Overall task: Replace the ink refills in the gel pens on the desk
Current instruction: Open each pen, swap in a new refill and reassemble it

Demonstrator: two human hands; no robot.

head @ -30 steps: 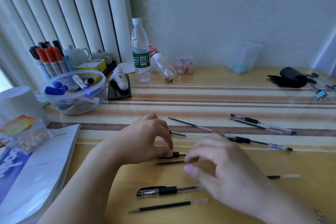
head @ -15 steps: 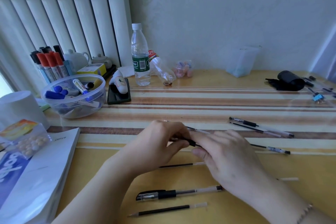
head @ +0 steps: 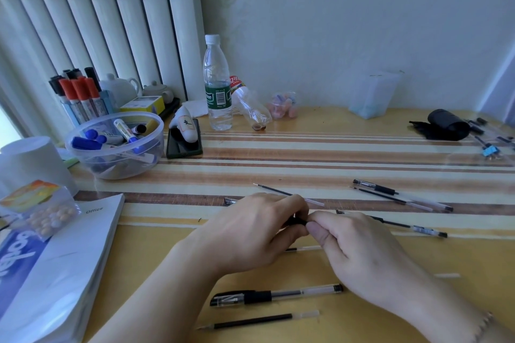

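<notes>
My left hand (head: 250, 234) and my right hand (head: 359, 248) meet at the middle of the desk, both pinching one gel pen (head: 298, 221); only its black grip shows between the fingertips. A capped gel pen (head: 276, 294) lies below the hands, with a loose refill (head: 259, 321) under it. Another refill (head: 287, 193) lies just beyond my left hand, and a short piece of one (head: 303, 248) shows between the hands. To the right lie a pen (head: 404, 227), and farther back a pen (head: 401, 194) beside a refill (head: 390, 198).
A clear bowl of markers (head: 115, 145) and a marker cup (head: 80, 97) stand at the left. A phone (head: 184, 145), water bottle (head: 217, 86) and a lying bottle (head: 250, 108) are at the back. A paper ream (head: 55, 267) and a black pouch (head: 446, 124) sit at the sides.
My hands have come together and lifted the pen a little off the desk; the right hand moved up and left to meet the left one. The view has tilted slightly.
</notes>
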